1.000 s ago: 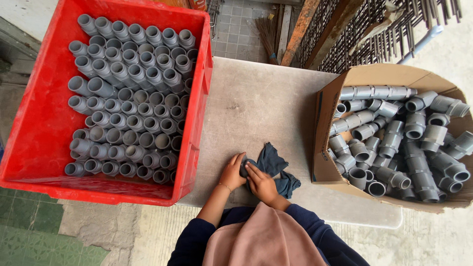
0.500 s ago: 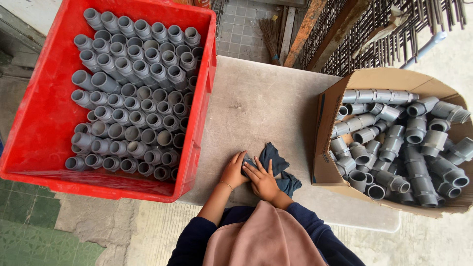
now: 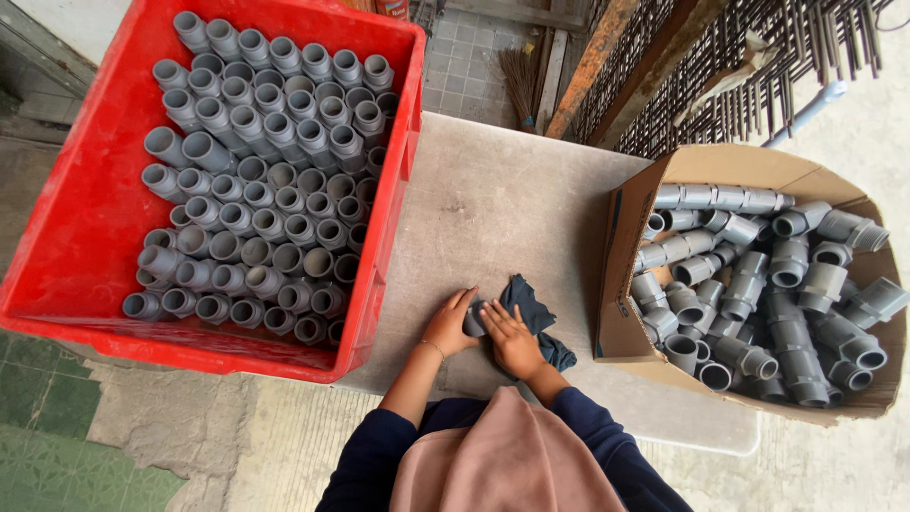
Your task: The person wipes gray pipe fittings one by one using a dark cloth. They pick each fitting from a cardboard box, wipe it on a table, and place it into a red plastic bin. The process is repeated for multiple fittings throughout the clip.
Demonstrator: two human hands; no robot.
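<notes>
Change since earlier frame: the right hand has been sliding across the fitting, its fingers lying flatter over the cloth than half a second ago; the left hand is staying where it was, and the view has drifted slightly.
Left hand: it is cupping the near-left side of a small grey pipe fitting, fingers curled against it and steadying it on the table.
Right hand: it is pressing a dark blue cloth onto the fitting, fingers spread and lying flat; whether the thumb is closing underneath cannot be told.
Fitting: it is sitting at the near edge of the table, between the two hands, mostly covered by them and the cloth.
Red crate: it is standing to the left, holding rows of grey fittings, most on end with open mouths up.
Cardboard box: it is sitting to the right, holding a loose heap of threaded grey couplings.
Risk, slipping: the fitting is smooth and round, so a hard rub could be squirting it out of the left hand's light hold.
Risk, falling: the work is happening close to the table's near edge, so a loose fitting could be rolling off onto the floor.
Risk, cloth: its trailing end could be dragging off the edge too.
</notes>
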